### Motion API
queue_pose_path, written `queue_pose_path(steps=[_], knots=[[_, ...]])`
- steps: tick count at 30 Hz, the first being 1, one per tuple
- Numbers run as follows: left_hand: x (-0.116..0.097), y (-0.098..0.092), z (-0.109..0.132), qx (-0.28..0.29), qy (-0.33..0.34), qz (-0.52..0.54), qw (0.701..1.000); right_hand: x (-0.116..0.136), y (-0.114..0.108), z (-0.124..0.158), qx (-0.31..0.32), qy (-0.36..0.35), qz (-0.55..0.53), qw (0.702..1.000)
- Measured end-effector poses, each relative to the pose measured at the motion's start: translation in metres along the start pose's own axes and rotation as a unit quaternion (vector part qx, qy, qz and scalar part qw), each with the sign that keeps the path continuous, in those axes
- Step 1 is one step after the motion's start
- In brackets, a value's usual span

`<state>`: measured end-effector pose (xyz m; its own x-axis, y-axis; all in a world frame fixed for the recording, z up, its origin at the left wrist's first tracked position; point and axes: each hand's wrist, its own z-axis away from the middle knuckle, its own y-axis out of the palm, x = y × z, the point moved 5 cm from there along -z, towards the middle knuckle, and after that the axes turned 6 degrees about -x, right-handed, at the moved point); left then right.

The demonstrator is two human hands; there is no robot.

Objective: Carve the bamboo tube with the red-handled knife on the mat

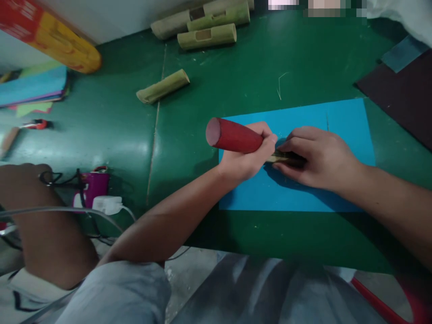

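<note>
From my distant place I look through the head camera, and I see that the left hand (241, 165) is wrapped firmly around a thick red handle (238, 136), while the right hand (324, 155) pinches a small piece of bamboo (279, 158) between the thumb and the fingers. This piece is in the gap between both hands, above the blue sheet (351, 117) on the green table (124, 130); I cannot tell if it touches the sheet. The working end of the handled tool is hidden from me, so I do not know if it is sharp. In my judgement, this is the main danger: the right fingertips are just beside the left hand, and if the tool slips along the bamboo, it could hurt them. The piece is narrow and mostly covered by the right fingers, so a loose pinch could let it turn under pressure. The sheet seems thin, and it could slide or be scratched if the push goes downward. I worry also about the grey cable (50, 209) near the left forearm, because a wide movement of the elbow might catch it.
</note>
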<state>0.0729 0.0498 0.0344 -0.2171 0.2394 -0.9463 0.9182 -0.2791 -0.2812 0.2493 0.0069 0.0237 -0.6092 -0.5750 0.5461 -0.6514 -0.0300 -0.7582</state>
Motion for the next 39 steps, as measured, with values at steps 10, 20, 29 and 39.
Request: queue_pose_path(steps=[10, 20, 29, 39], knots=[[0.003, -0.002, 0.002, -0.008, 0.036, 0.013, 0.999, 0.003, 0.0, 0.003, -0.007, -0.004, 0.037, 0.999], [-0.003, -0.004, 0.003, 0.014, 0.043, -0.012, 0.999, 0.002, -0.001, 0.002, 0.001, -0.012, 0.026, 1.0], [-0.001, -0.006, 0.004, -0.021, 0.038, 0.046, 0.998, 0.002, -0.002, 0.003, -0.009, -0.015, 0.033, 0.999], [0.001, -0.001, 0.008, -0.031, 0.068, -0.003, 0.997, 0.003, -0.001, 0.003, 0.001, -0.023, 0.054, 0.998]])
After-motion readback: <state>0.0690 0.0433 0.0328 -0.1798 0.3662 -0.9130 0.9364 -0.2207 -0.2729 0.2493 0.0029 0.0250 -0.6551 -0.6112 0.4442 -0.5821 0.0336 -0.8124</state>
